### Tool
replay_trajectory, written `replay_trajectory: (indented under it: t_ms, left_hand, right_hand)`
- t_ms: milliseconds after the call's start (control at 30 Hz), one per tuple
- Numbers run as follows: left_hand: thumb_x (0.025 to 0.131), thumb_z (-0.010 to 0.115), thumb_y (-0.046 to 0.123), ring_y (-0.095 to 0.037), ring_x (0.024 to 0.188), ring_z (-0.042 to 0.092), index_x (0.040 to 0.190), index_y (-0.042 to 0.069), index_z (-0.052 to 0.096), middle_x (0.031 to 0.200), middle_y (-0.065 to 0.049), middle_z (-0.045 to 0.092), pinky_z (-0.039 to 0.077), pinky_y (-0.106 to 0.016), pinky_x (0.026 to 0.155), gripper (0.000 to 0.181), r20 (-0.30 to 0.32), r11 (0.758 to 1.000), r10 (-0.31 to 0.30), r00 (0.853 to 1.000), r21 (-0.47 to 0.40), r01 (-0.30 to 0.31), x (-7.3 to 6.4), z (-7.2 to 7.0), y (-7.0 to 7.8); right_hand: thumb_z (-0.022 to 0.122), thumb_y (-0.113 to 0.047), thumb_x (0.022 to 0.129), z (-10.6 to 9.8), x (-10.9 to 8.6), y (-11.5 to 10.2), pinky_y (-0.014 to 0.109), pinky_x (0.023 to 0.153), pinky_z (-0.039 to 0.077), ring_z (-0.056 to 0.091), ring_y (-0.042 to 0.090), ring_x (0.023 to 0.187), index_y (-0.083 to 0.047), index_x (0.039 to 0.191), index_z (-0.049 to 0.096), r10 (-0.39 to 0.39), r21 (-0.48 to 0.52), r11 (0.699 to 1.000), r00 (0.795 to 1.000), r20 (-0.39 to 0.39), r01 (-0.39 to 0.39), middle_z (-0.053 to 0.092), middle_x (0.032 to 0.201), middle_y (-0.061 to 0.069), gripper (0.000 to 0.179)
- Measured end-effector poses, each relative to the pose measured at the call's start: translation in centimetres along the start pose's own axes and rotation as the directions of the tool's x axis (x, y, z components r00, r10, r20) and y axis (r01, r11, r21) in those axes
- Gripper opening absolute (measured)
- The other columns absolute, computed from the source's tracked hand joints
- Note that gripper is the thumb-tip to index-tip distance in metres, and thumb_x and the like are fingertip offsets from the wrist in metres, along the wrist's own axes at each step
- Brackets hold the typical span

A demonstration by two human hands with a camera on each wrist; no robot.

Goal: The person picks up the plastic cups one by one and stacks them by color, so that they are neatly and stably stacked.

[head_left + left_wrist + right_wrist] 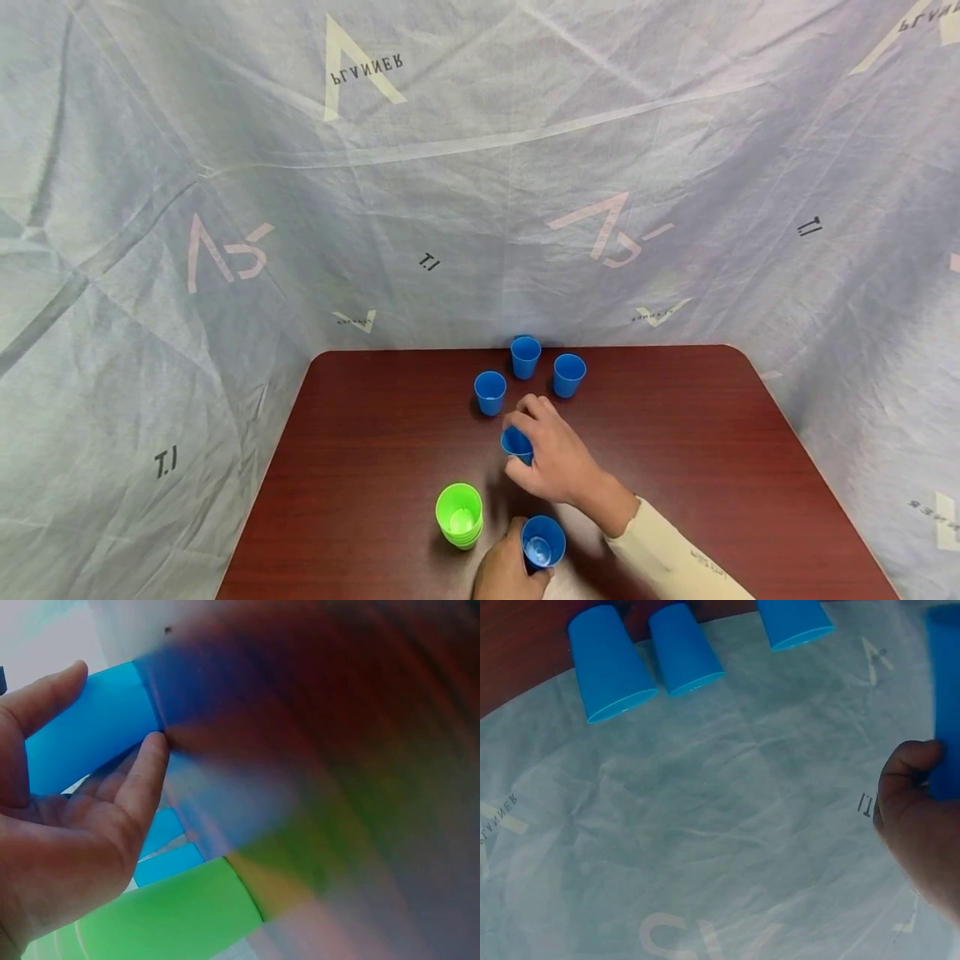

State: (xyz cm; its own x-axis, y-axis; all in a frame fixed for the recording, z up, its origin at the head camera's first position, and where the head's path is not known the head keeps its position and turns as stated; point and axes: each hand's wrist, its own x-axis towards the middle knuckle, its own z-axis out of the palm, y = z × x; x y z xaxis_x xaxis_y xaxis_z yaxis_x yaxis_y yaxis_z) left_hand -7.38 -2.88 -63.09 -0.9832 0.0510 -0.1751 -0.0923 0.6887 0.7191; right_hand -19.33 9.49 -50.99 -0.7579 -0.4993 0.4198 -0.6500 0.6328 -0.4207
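Holding the near cup (542,537) in the left hand (506,571), with thumb and fingers curled round its blue sides, mouth up, to the right of the upright green stack (459,510). Pinching the middle cup (517,444), also blue, between thumb and fingers of the right hand (555,454), farther out over the table (360,433); cannot tell it as resting or lifted. Toward the far edge, see 3 far cups (490,393), blue, upright, set apart. Behind, see pale cloth (480,167) printed with letters.
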Motion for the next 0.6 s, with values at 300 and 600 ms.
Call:
replay_trajectory:
  t_ms: [300,600]
  left_hand:
    - [0.074,0.093,0.028,-0.032,0.093,0.075,0.134,0.004,0.058,0.107,-0.011,0.077,0.059,-0.058,0.081,0.073,0.047,0.999,-0.001,0.999,-0.036,0.003,0.3,-0.2,0.0]
    - [0.076,0.091,0.026,-0.027,0.092,0.076,0.135,0.007,0.058,0.107,-0.008,0.078,0.06,-0.053,0.081,0.071,0.046,0.999,0.022,0.999,-0.039,-0.02,0.1,-0.4,0.0]
  right_hand:
    - [0.066,-0.025,0.078,0.6,-1.5,0.2,0.021,0.071,0.045,0.047,0.001,0.085,-0.022,0.098,0.064,-0.046,0.075,0.996,0.994,0.095,0.039,0.052,0.094,-0.009,0.02]
    - [0.068,-0.027,0.075,1.5,-2.9,0.5,0.017,0.066,0.04,0.044,0.0,0.079,-0.025,0.092,0.061,-0.08,0.116,0.991,0.989,0.123,0.065,0.049,0.09,-0.012,0.019]
